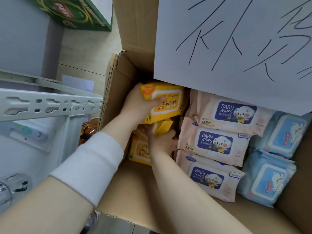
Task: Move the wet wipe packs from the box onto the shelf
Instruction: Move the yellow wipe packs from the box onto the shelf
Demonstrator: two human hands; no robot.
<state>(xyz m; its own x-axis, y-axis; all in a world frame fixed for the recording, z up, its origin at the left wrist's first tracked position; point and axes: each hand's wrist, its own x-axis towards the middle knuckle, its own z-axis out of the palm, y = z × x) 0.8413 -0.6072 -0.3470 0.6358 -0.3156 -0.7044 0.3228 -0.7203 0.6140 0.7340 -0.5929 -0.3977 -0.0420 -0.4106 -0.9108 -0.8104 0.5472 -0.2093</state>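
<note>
An open cardboard box (135, 186) holds wet wipe packs in three columns: yellow at the left, three pink packs (214, 144) in the middle, two blue packs (268, 181) at the right. My left hand (138, 107) grips the top yellow pack (167, 103), thumb across its lid, lifted a little in the box's left corner. Just below it, my right hand (163, 142) reaches in and holds the edge of a second yellow pack (163, 126). A third yellow pack (140, 149) lies underneath, partly hidden by my arms. The white metal shelf (50, 105) stands to the left of the box.
A white sheet with black handwriting (236, 48) covers the box's far right part. A green carton (76, 12) sits at the top left beyond the shelf. Orange-brown packaged goods (87, 130) show between shelf and box. A clear glass item (10, 188) is at the lower left.
</note>
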